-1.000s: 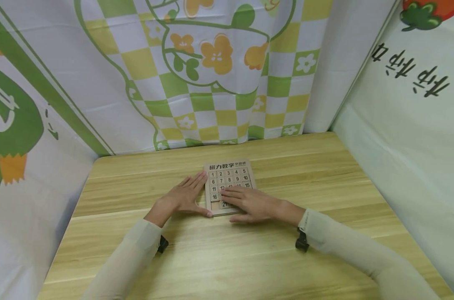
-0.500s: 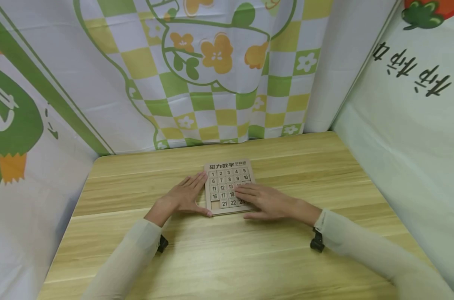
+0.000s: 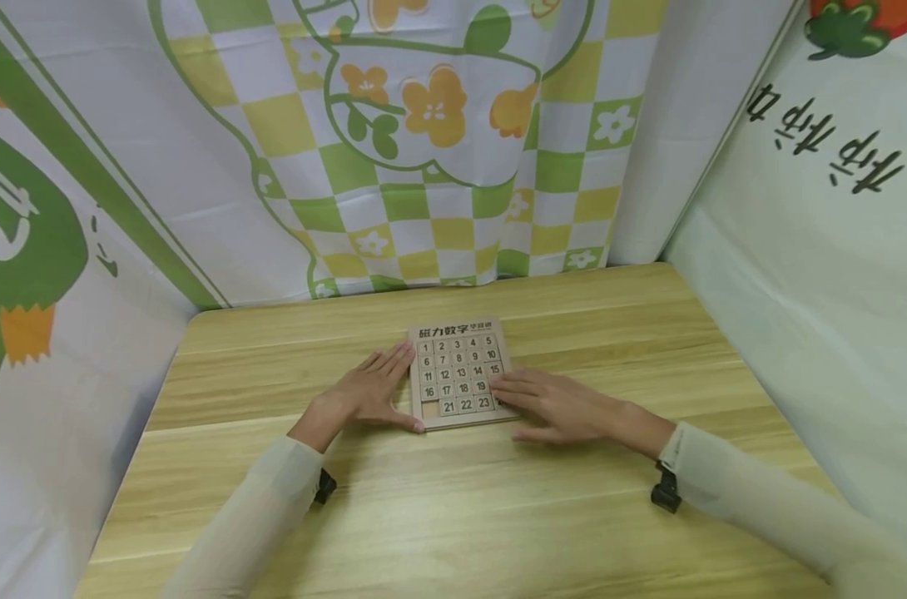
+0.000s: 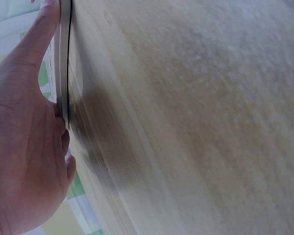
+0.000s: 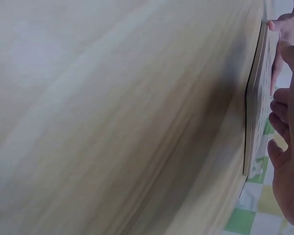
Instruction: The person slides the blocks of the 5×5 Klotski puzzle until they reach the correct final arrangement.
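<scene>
A wooden number slide puzzle (image 3: 453,331) lies flat on the table, its numbered tiles in rows and a gap at the bottom left corner. My left hand (image 3: 371,389) rests along the puzzle's left side, fingertips at the upper edge and thumb at the lower corner. In the left wrist view, the thumb lies against the thin board (image 4: 63,63). My right hand (image 3: 573,408) reaches over the right side with fingers nearly straight. Its fingertips hide the tiles at the right end of the two lowest rows. Whether they touch the tiles, I cannot tell.
The wood-grain table (image 3: 453,516) extends around the puzzle. Behind it hangs a checked curtain (image 3: 438,216), and white printed cloths (image 3: 813,274) stand at the sides. A small black device (image 3: 665,491) sits at the right wrist.
My right hand has moved right across the puzzle, from the middle tiles to its right edge, uncovering tiles in the lower rows. My left hand and the puzzle stay in place.
</scene>
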`<control>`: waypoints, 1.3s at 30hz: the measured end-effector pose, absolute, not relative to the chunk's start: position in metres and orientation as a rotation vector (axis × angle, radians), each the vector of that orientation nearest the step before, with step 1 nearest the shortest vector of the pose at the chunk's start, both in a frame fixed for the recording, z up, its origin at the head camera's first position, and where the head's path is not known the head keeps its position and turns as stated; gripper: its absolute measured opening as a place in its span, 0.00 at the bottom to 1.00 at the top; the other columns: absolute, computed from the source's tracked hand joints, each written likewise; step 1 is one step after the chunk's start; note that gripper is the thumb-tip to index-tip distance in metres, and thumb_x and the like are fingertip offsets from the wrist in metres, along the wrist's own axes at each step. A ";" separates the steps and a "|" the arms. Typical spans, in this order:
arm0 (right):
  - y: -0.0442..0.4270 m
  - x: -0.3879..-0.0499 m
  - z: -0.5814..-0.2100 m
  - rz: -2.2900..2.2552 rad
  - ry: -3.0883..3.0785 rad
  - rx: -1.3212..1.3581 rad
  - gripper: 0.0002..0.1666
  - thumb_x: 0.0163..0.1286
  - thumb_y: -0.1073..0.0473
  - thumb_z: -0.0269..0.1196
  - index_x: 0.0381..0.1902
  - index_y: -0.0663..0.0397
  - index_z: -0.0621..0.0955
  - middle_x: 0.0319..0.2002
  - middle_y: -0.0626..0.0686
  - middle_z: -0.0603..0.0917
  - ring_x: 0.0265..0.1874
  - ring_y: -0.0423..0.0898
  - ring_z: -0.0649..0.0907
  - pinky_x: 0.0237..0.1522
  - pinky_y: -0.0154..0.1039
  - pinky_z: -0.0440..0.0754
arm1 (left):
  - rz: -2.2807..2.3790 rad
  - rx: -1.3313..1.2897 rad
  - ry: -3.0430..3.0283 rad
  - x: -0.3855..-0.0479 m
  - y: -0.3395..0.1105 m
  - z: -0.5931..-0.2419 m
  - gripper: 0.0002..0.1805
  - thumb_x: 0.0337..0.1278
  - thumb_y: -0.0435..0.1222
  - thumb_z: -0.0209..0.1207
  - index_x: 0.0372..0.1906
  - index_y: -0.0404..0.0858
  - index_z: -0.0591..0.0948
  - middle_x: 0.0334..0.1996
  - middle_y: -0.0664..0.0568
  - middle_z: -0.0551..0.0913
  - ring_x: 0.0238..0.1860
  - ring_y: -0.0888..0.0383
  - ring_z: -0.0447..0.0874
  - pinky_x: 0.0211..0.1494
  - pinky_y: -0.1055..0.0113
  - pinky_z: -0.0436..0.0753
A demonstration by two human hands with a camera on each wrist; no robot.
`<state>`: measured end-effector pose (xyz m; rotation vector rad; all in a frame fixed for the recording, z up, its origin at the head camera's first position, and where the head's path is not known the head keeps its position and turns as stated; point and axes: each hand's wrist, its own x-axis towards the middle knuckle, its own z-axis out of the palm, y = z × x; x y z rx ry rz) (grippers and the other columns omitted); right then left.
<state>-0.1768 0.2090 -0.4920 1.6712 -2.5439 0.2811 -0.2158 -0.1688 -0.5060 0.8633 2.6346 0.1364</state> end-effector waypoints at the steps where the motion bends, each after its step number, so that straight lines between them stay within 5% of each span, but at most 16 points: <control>1: 0.210 -0.176 -0.492 0.272 -2.552 1.674 0.42 0.77 0.40 0.64 0.75 0.65 0.73 0.75 0.63 0.74 0.74 0.62 0.74 0.76 0.61 0.71 | 0.144 0.867 2.637 -0.215 -0.169 -0.505 0.79 0.47 0.82 0.57 0.86 0.35 0.36 0.87 0.43 0.32 0.87 0.46 0.33 0.89 0.48 0.40; 16: 0.219 -0.165 -0.499 0.218 -2.582 1.718 0.45 0.78 0.35 0.60 0.77 0.63 0.71 0.77 0.60 0.72 0.76 0.56 0.72 0.79 0.58 0.66 | 0.138 0.878 2.652 -0.211 -0.164 -0.495 0.76 0.51 0.77 0.62 0.86 0.32 0.40 0.87 0.40 0.37 0.87 0.44 0.38 0.88 0.46 0.45; 39: 0.182 -0.163 -0.512 0.275 -2.534 1.698 0.46 0.79 0.33 0.58 0.77 0.63 0.72 0.77 0.62 0.71 0.76 0.60 0.71 0.78 0.58 0.69 | 0.135 0.880 2.649 -0.212 -0.165 -0.494 0.76 0.51 0.77 0.62 0.86 0.33 0.40 0.87 0.41 0.37 0.87 0.45 0.37 0.88 0.47 0.44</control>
